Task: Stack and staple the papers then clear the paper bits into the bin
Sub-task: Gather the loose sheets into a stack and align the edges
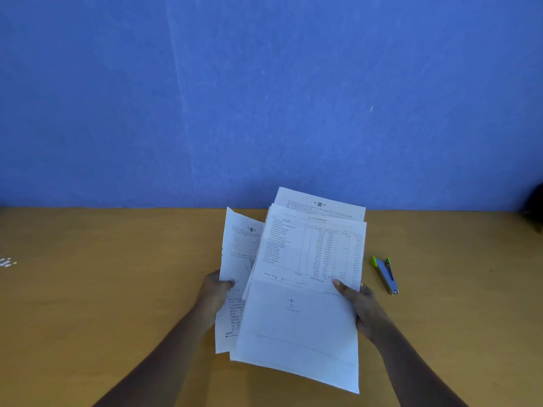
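Observation:
Several white printed papers (pixel 305 289) are held up above the wooden table (pixel 117 289), fanned out and not squared. My left hand (pixel 214 292) pinches the left edge of a sheet that sticks out to the left. My right hand (pixel 357 304) grips the right edge of the main bundle, thumb on the top sheet, which carries a printed table. A grey stapler (pixel 386 274) with lime-green ends lies on the table just right of the papers, untouched.
A blue wall (pixel 264 98) rises behind the table's far edge. A dark object (pixel 536 207) shows at the right border. Small white marks (pixel 7 262) sit at the table's left edge. No bin is in view.

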The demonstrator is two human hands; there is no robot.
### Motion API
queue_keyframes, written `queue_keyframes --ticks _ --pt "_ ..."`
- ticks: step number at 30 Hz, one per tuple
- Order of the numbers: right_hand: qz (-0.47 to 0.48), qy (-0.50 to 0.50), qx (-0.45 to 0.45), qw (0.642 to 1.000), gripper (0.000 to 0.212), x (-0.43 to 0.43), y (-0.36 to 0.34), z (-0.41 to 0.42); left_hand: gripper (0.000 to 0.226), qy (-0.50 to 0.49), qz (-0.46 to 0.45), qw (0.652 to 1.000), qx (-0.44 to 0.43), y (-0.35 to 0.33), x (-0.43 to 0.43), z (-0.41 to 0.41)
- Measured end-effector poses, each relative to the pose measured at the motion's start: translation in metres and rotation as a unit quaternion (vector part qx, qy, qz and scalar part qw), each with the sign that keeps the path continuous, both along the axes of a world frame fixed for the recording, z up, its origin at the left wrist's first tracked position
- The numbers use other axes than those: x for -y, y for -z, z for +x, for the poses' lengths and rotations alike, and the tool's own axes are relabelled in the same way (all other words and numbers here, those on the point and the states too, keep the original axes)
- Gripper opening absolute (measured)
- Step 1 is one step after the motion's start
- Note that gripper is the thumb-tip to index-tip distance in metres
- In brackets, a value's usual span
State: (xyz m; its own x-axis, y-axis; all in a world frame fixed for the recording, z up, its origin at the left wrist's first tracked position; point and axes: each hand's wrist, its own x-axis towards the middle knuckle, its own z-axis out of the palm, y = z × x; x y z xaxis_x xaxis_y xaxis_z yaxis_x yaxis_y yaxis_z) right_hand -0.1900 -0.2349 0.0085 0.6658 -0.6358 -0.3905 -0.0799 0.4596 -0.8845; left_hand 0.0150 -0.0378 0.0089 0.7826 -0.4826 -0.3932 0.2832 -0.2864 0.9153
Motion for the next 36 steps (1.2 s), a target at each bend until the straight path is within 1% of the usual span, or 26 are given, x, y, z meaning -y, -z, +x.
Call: queue_keyframes --ticks 3,5,9,12,13,16,17,26,28,31,34,36 --pt "-0.002 -0.009 0.000 1.000 0.036 -0.005 -0.005 0.009 0.023 -0.001 -0.016 1.000 0.013 -0.003 -0.002 0.003" --pt "-0.013 -0.022 -0.002 1.000 0.031 -0.007 -0.010 0.015 0.027 -0.004 -0.029 1.000 0.007 -0.006 -0.003 0.003" --pt "-0.023 -0.047 0.005 0.999 0.030 -0.013 -0.019 0.025 0.030 0.005 -0.069 0.998 -0.010 -0.013 -0.005 0.002" --pt "-0.025 -0.053 0.006 0.998 0.030 -0.017 -0.022 0.032 0.039 0.034 -0.067 0.997 -0.007 -0.020 -0.006 0.001" --pt "-0.026 -0.057 0.006 0.998 0.030 -0.018 -0.022 0.034 0.039 0.047 -0.070 0.996 -0.006 -0.022 -0.004 0.001" --pt "-0.030 -0.063 -0.005 0.998 0.032 -0.022 -0.022 0.039 0.021 0.057 -0.104 0.993 0.001 -0.027 -0.002 0.000" --pt "-0.032 -0.060 -0.008 0.998 0.033 -0.023 -0.021 0.040 0.020 0.057 -0.109 0.992 0.009 -0.026 -0.001 0.002" --pt "-0.063 -0.054 -0.031 0.996 0.030 -0.024 -0.017 0.039 0.031 0.087 -0.137 0.986 0.038 -0.037 -0.005 -0.001" --pt "-0.074 -0.056 -0.035 0.995 0.034 -0.024 -0.018 0.037 0.031 0.106 -0.146 0.983 0.042 -0.044 -0.006 -0.001" --pt "-0.071 -0.077 -0.040 0.994 0.047 -0.026 -0.021 0.035 0.026 0.130 -0.155 0.978 0.050 -0.057 -0.006 -0.002" --pt "-0.037 -0.110 -0.036 0.993 0.054 -0.028 -0.026 0.035 0.028 0.142 -0.162 0.975 0.058 -0.068 -0.008 -0.001" --pt "-0.014 -0.127 -0.016 0.992 0.059 -0.029 -0.030 0.035 0.032 0.156 -0.164 0.972 0.064 -0.076 -0.010 -0.001"
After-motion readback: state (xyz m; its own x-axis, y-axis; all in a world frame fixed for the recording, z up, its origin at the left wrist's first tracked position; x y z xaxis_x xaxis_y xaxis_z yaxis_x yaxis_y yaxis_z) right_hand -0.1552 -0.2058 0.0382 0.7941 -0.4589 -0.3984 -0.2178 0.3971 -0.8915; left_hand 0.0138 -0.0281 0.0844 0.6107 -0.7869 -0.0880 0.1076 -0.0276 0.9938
